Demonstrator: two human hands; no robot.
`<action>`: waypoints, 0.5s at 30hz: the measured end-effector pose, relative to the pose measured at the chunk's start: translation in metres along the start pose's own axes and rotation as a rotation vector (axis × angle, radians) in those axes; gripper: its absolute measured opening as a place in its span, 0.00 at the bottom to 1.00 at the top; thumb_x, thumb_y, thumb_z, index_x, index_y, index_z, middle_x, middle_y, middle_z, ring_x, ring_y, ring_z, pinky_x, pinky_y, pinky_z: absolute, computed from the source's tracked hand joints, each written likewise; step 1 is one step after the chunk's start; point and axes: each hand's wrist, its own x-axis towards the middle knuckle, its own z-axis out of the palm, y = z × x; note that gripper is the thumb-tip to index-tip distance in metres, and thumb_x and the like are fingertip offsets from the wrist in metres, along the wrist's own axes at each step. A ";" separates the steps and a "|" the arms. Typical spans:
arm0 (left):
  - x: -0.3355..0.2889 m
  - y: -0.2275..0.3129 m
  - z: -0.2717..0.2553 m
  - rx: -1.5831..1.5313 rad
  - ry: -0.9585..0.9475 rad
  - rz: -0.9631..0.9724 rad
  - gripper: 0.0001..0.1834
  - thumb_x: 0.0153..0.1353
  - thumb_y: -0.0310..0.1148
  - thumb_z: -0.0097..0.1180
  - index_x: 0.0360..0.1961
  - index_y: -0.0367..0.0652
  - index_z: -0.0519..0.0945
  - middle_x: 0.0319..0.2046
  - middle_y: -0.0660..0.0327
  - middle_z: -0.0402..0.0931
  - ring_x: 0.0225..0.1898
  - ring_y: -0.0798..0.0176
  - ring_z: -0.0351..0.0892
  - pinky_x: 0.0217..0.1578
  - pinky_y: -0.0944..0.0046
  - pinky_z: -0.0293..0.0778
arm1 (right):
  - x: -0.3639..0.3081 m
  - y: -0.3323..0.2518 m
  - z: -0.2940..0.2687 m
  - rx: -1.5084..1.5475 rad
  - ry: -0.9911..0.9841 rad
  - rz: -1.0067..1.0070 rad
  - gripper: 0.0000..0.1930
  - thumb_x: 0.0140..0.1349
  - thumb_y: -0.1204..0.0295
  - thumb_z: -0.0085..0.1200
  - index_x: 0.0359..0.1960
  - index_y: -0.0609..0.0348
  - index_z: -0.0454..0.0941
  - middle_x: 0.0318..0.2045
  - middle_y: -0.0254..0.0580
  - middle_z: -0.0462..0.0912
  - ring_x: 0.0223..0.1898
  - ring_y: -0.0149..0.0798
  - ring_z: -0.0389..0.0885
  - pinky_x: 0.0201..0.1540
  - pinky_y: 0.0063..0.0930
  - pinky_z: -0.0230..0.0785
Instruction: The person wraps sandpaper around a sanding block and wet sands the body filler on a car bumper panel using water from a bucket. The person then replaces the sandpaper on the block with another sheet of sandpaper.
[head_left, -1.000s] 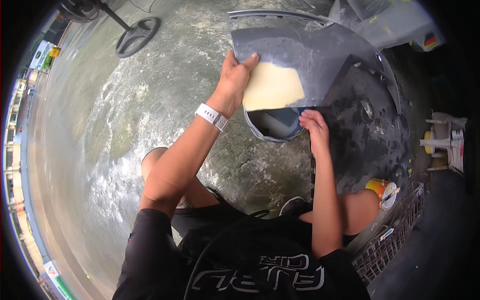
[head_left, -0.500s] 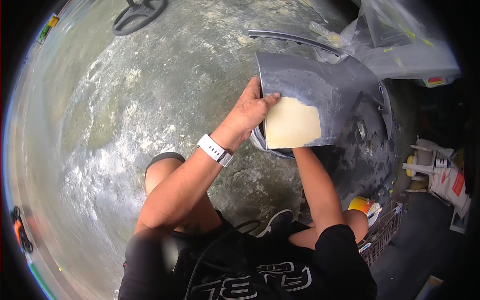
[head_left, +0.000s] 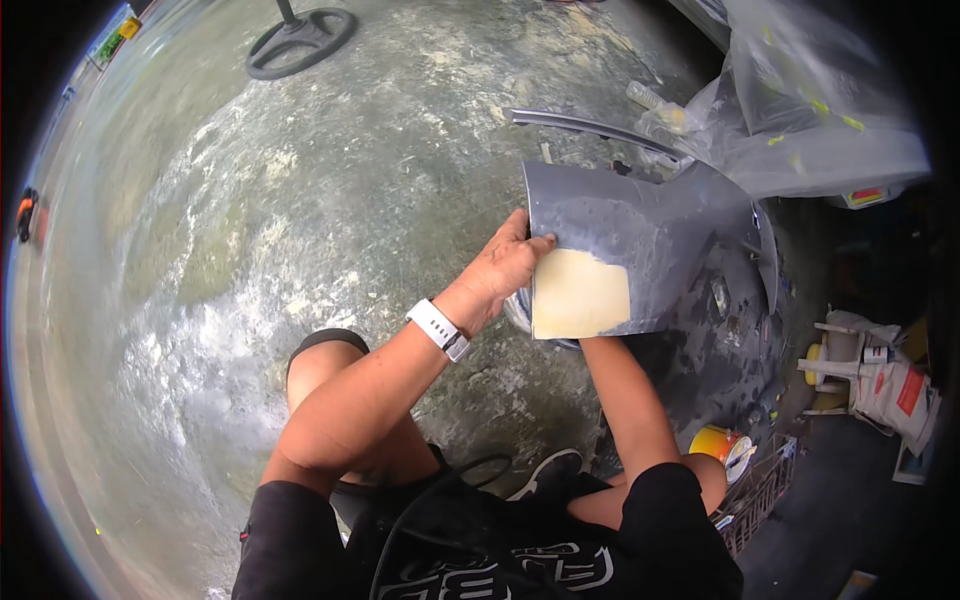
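A curved grey car body panel, seemingly part of a bumper, is in front of me. A smooth cream patch with fairly straight sides covers its near left corner. My left hand grips the panel's left edge, thumb on the upper face by the patch's top corner, the other fingers partly hidden behind the edge. My right forearm passes beneath the panel's near edge. My right hand is hidden under there, so its fingers do not show. Behind the left edge, part of a round, bucket-like thing peeks out.
A long grey trim strip lies beyond the panel. Clear plastic sheeting drapes at the far right. To the right are a white stool, a yellow can and a crate. A black wheel-shaped base stands far left.
The whole scene sits lower in the picture, as my head view has shifted. My left hand keeps its grip on the panel's edge, and my right hand stays hidden beneath it.
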 end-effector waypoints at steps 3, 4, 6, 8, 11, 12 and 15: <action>0.002 0.001 -0.008 -0.018 0.001 -0.083 0.21 0.78 0.37 0.47 0.65 0.34 0.66 0.56 0.47 0.78 0.55 0.54 0.83 0.52 0.53 0.83 | -0.002 -0.011 -0.014 0.055 -0.065 -0.015 0.31 0.65 0.57 0.60 0.69 0.53 0.73 0.67 0.57 0.74 0.70 0.58 0.69 0.72 0.50 0.62; 0.005 -0.002 -0.013 -0.022 0.018 -0.114 0.22 0.78 0.37 0.46 0.66 0.35 0.66 0.57 0.46 0.78 0.55 0.54 0.84 0.51 0.54 0.84 | -0.006 -0.015 -0.020 0.083 -0.093 -0.013 0.31 0.65 0.57 0.60 0.69 0.53 0.73 0.67 0.57 0.74 0.70 0.58 0.69 0.72 0.50 0.62; 0.011 -0.005 -0.022 -0.031 0.031 -0.145 0.23 0.78 0.37 0.45 0.67 0.35 0.65 0.58 0.46 0.78 0.54 0.54 0.84 0.50 0.55 0.86 | -0.014 -0.028 -0.041 0.147 -0.152 -0.011 0.31 0.65 0.58 0.60 0.68 0.53 0.74 0.67 0.57 0.74 0.69 0.58 0.70 0.72 0.50 0.62; 0.017 -0.006 -0.030 0.012 0.011 -0.114 0.23 0.77 0.36 0.46 0.67 0.34 0.66 0.57 0.46 0.79 0.53 0.55 0.86 0.48 0.56 0.88 | -0.028 -0.038 -0.065 0.197 -0.221 0.006 0.31 0.65 0.58 0.60 0.68 0.53 0.74 0.66 0.57 0.74 0.69 0.58 0.70 0.72 0.50 0.63; 0.022 0.005 -0.030 0.047 -0.014 -0.077 0.22 0.77 0.35 0.47 0.66 0.34 0.67 0.55 0.47 0.81 0.52 0.57 0.86 0.47 0.58 0.88 | -0.055 -0.045 -0.110 0.063 -0.428 0.131 0.29 0.62 0.66 0.60 0.67 0.55 0.75 0.62 0.58 0.77 0.64 0.60 0.75 0.67 0.50 0.68; 0.027 0.002 -0.033 -0.006 0.015 -0.049 0.21 0.78 0.34 0.47 0.65 0.34 0.68 0.53 0.49 0.82 0.48 0.59 0.87 0.43 0.60 0.87 | -0.055 -0.055 -0.129 0.129 -0.402 0.065 0.32 0.55 0.73 0.62 0.66 0.55 0.76 0.64 0.55 0.77 0.63 0.60 0.76 0.66 0.49 0.69; 0.037 0.003 -0.038 0.030 0.031 -0.020 0.21 0.78 0.34 0.47 0.66 0.35 0.69 0.53 0.50 0.82 0.48 0.60 0.86 0.41 0.61 0.85 | -0.066 -0.058 -0.145 0.230 -0.149 -0.246 0.32 0.51 0.75 0.66 0.63 0.53 0.79 0.64 0.49 0.78 0.59 0.55 0.79 0.61 0.48 0.71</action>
